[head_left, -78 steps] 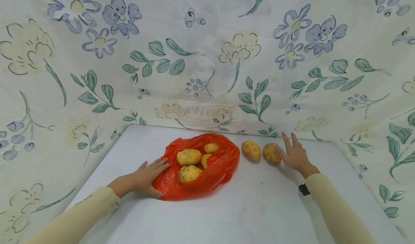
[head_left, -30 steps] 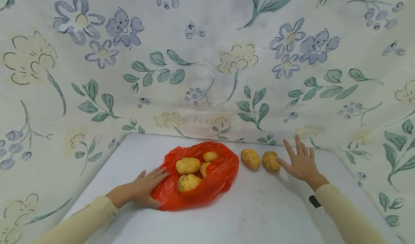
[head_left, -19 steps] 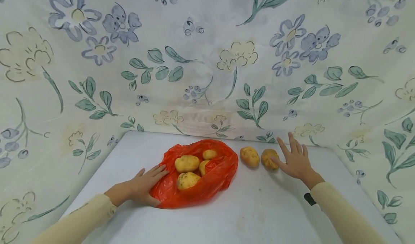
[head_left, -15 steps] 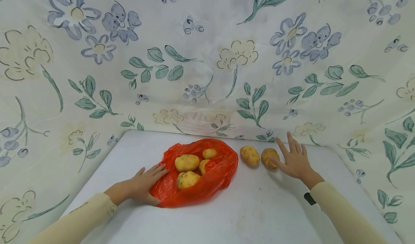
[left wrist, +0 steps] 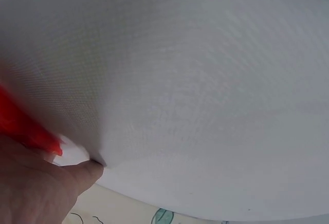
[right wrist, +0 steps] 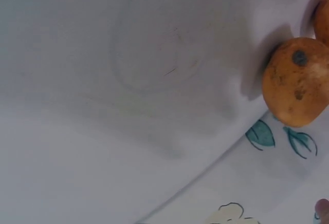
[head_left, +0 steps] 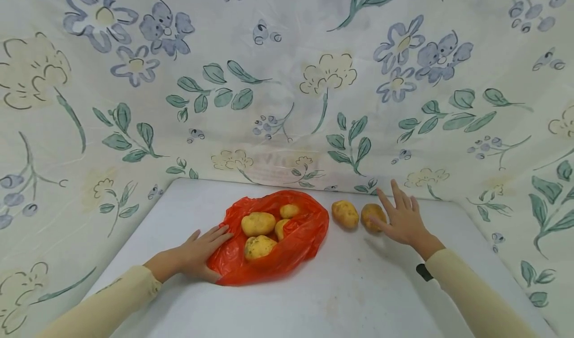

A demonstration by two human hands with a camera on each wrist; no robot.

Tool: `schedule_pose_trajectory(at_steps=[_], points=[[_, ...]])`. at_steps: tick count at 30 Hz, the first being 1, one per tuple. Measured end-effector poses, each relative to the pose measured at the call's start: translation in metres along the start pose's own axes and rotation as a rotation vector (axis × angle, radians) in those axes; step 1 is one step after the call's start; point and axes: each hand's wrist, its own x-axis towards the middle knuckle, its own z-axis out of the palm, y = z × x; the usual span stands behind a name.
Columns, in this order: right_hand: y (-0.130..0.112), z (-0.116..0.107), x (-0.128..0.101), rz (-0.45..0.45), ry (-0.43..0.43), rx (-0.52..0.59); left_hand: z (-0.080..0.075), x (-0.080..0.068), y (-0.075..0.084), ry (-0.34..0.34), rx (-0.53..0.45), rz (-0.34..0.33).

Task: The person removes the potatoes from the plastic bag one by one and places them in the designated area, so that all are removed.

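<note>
From my seat I see the L hand (head_left: 202,255) w/ fingers spread on the L edge of the red bag (head_left: 287,258). 4 potatoes (head_left: 258,224) show in it, on the white table (head_left: 358,293). The R hand (head_left: 403,224) is wide, by the far R potato (head_left: 373,211); can't tell if they touch. 1 more potato (head_left: 345,215) sits btwn that & the bag.

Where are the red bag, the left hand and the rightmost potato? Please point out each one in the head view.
Red bag (head_left: 291,249): head view, on its front wall.
Left hand (head_left: 197,255): head view, on the back of the hand.
Rightmost potato (head_left: 372,212): head view, on its upper part.
</note>
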Motion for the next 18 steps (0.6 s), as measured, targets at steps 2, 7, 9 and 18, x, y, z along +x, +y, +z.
schedule_pose_trajectory(at_steps=[2,7,9,18], points=[[-0.003,0.0,0.001,-0.008,-0.002,0.003,0.0,0.0,0.001,-0.005,-0.003,0.0],[-0.014,-0.003,0.004,-0.034,0.006,0.013,-0.001,0.0,0.001,-0.006,-0.007,0.002],[-0.02,-0.005,0.005,-0.044,0.002,0.012,-0.001,0.0,0.0,-0.004,-0.004,0.005],[-0.04,-0.008,0.011,-0.111,0.027,-0.006,0.001,0.0,-0.002,-0.002,0.0,-0.001]])
